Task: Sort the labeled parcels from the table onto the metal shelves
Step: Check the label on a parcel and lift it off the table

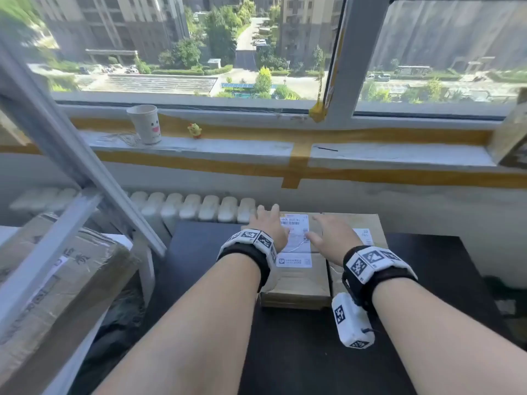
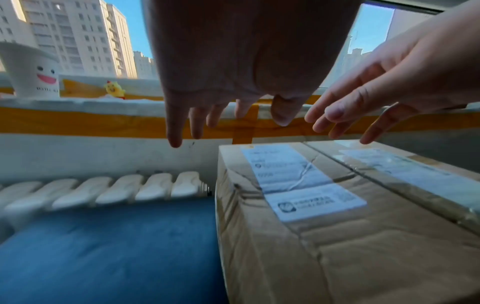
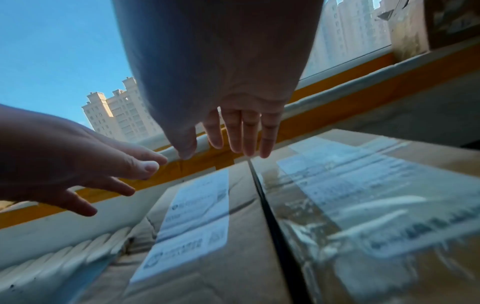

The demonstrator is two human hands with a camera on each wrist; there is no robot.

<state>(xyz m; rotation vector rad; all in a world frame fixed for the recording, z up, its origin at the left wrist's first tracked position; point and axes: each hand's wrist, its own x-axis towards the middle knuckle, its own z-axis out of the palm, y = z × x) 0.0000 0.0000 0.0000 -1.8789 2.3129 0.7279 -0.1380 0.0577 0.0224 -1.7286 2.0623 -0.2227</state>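
Note:
Two brown cardboard parcels with white labels lie side by side on the dark table (image 1: 313,352). The left parcel (image 1: 299,280) (image 2: 337,236) (image 3: 207,236) shows its long label on top. The right parcel (image 1: 368,223) (image 2: 405,164) (image 3: 376,195) touches it along one edge. My left hand (image 1: 268,223) (image 2: 221,115) (image 3: 103,174) hovers above the left parcel's far left corner, fingers straight and spread. My right hand (image 1: 330,235) (image 3: 233,133) (image 2: 363,107) hovers over the seam between the parcels, fingers straight. Neither hand holds anything.
A metal shelf frame (image 1: 57,155) stands at the left, with a large taped carton (image 1: 57,280) on it. A white radiator (image 1: 199,208) runs behind the table. A paper cup (image 1: 145,124) and a yellow chick toy (image 1: 195,130) sit on the windowsill. Another box (image 1: 510,135) leans at the far right.

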